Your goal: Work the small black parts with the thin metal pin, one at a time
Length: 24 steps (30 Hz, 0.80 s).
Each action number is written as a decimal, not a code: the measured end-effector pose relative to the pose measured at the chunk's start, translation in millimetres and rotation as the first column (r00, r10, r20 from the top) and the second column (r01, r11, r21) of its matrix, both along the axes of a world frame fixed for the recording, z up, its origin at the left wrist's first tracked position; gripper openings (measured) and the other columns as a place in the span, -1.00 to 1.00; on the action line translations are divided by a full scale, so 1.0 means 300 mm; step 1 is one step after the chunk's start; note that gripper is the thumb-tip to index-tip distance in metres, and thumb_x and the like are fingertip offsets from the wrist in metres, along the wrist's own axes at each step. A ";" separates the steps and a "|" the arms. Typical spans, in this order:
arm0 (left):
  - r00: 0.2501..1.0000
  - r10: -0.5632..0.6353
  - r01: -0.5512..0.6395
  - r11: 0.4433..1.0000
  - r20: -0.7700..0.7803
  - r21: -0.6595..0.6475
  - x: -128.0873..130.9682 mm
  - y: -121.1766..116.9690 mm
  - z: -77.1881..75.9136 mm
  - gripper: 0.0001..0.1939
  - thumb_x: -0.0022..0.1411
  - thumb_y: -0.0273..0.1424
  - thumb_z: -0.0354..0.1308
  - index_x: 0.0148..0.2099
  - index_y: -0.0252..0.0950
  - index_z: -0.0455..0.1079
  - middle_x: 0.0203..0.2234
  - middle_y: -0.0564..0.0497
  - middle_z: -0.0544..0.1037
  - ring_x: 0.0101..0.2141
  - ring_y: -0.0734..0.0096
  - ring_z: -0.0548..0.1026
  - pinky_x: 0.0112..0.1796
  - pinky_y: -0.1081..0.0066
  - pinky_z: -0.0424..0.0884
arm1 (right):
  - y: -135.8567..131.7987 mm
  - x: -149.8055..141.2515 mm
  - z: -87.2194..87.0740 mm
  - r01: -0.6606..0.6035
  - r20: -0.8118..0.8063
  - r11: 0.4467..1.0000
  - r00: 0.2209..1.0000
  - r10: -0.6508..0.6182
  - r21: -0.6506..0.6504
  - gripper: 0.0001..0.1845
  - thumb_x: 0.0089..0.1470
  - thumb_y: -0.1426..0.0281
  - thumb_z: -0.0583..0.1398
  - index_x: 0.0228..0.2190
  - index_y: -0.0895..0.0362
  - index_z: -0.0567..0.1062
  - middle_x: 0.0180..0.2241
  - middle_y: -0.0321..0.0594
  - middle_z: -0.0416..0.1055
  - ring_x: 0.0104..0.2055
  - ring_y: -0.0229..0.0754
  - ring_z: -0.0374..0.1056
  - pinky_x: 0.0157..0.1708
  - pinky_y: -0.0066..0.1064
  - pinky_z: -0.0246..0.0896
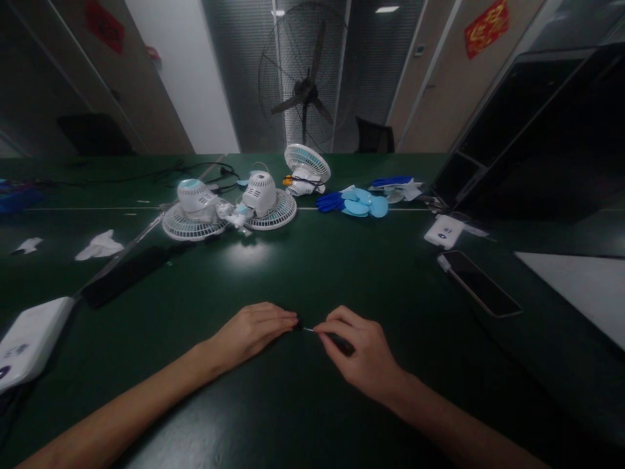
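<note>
My left hand (263,329) rests near the middle of the green table, its fingers together and their tips closed on a small black part (299,323). What this part is cannot be made out. Opposite it, my right hand (361,348) pinches a thin tool with a silver shaft (308,329), which looks like a small screwdriver; something dark, perhaps its handle, shows under the palm. The shaft points left at the black part, and whether the two touch is too small to tell.
Beyond my hands lie white desk fans (195,218), light blue fan blades (361,203) and dark blue gloves (329,202). To the right are a phone (481,283), a white box (444,231) and a large dark screen (547,137). A white device (36,339) stands at left.
</note>
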<state>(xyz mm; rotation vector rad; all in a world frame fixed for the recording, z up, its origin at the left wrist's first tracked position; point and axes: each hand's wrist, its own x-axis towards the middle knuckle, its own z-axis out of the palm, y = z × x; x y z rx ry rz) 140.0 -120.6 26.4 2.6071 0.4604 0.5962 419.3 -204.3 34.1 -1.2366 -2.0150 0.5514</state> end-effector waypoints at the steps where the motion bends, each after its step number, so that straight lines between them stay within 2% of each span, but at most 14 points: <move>1: 0.999 0.045 -0.044 0.997 0.002 -0.060 0.003 -0.006 -0.002 -0.69 0.56 -0.42 0.08 0.26 -0.22 0.42 0.07 -0.13 0.63 0.01 0.25 0.62 0.03 0.24 0.58 | -0.001 -0.001 -0.002 -0.003 0.007 1.000 1.000 0.003 0.000 -0.77 0.31 0.47 0.20 -0.10 0.06 0.65 -0.19 -0.20 0.51 -0.29 -0.22 0.47 -0.32 -0.41 0.38; 4: 0.991 0.136 -0.136 0.969 -0.019 -0.205 0.021 -0.024 0.000 -0.69 0.51 -0.34 0.19 0.24 -0.18 0.40 0.03 -0.07 0.62 -0.02 0.29 0.61 0.01 0.31 0.56 | -0.002 -0.003 -0.007 -0.020 0.031 1.000 0.999 0.020 0.008 -0.77 0.30 0.47 0.22 -0.09 0.03 0.65 -0.18 -0.22 0.51 -0.31 -0.23 0.47 -0.31 -0.42 0.38; 10: 0.992 0.118 -0.125 0.942 -0.040 -0.313 0.054 -0.052 0.017 -0.72 0.50 -0.40 0.18 0.21 -0.18 0.39 -0.04 -0.03 0.59 -0.10 0.36 0.59 -0.03 0.36 0.53 | 0.000 -0.001 0.005 -0.055 0.029 0.998 0.998 0.055 0.003 -0.76 0.30 0.50 0.21 -0.09 0.05 0.64 -0.18 -0.22 0.51 -0.30 -0.24 0.46 -0.34 -0.44 0.37; 16: 0.994 0.099 -0.111 0.937 -0.051 -0.331 0.055 -0.051 0.020 -0.70 0.49 -0.40 0.19 0.22 -0.17 0.38 -0.02 -0.04 0.57 -0.05 0.32 0.56 -0.03 0.34 0.50 | 0.002 -0.011 -0.013 -0.129 0.031 0.991 0.991 0.128 0.029 -0.76 0.37 0.47 0.20 -0.02 0.04 0.62 -0.14 -0.20 0.49 -0.23 -0.23 0.47 -0.24 -0.41 0.40; 20: 0.994 0.100 -0.109 0.946 -0.047 -0.305 0.061 -0.052 0.015 -0.67 0.48 -0.38 0.20 0.24 -0.18 0.36 -0.05 -0.05 0.56 -0.06 0.29 0.55 -0.04 0.31 0.49 | 0.010 -0.018 -0.034 -0.120 0.043 0.991 0.992 0.117 0.062 -0.77 0.42 0.43 0.18 0.01 0.06 0.61 -0.13 -0.18 0.49 -0.22 -0.21 0.48 -0.22 -0.38 0.41; 24: 0.995 0.095 -0.102 0.946 -0.039 -0.309 0.065 -0.051 0.018 -0.59 0.46 -0.42 0.21 0.30 -0.15 0.31 -0.04 -0.06 0.55 -0.04 0.27 0.54 -0.03 0.30 0.48 | 0.016 -0.023 -0.031 -0.129 0.080 0.990 0.989 0.124 0.061 -0.77 0.43 0.42 0.18 0.02 0.06 0.61 -0.10 -0.18 0.49 -0.22 -0.21 0.48 -0.25 -0.40 0.41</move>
